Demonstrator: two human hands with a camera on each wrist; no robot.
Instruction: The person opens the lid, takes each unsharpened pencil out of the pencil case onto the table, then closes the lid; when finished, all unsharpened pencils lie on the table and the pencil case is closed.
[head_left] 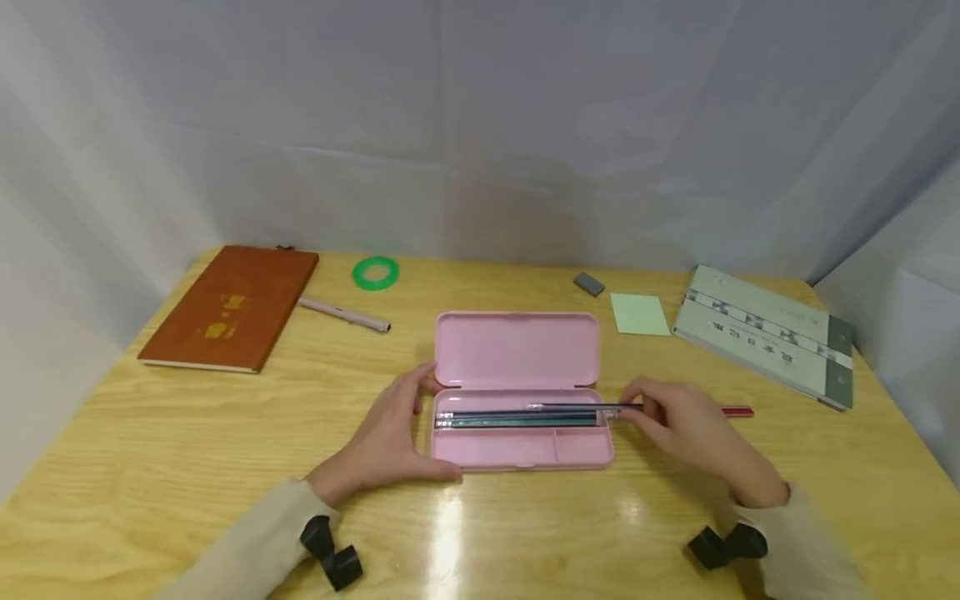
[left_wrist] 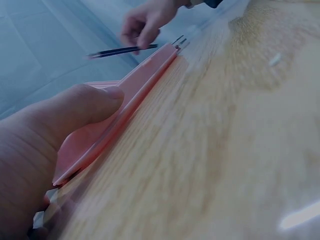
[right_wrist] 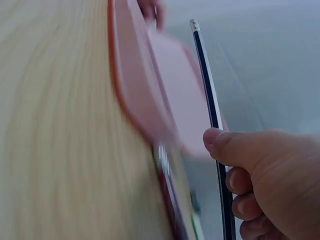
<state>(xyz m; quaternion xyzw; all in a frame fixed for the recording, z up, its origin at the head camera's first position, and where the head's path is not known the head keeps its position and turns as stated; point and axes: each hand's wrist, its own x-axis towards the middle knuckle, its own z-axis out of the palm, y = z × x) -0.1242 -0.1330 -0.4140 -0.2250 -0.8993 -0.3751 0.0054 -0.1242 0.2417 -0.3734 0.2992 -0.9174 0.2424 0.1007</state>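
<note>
While the left hand (head_left: 390, 437) clasps the 9 o'clock end of the open pink pencil case (head_left: 517, 446), steadying it at table centre, the right hand (head_left: 682, 429) pinches a dark pencil (head_left: 581, 407), apparently level over the tray's rear slot.

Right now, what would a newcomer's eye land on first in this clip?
The open pink plastic pencil case at the middle of the wooden table, the left hand gripping its left end. The right hand pinches a thin dark pencil over its tray. A brown notebook lies far left.
</note>
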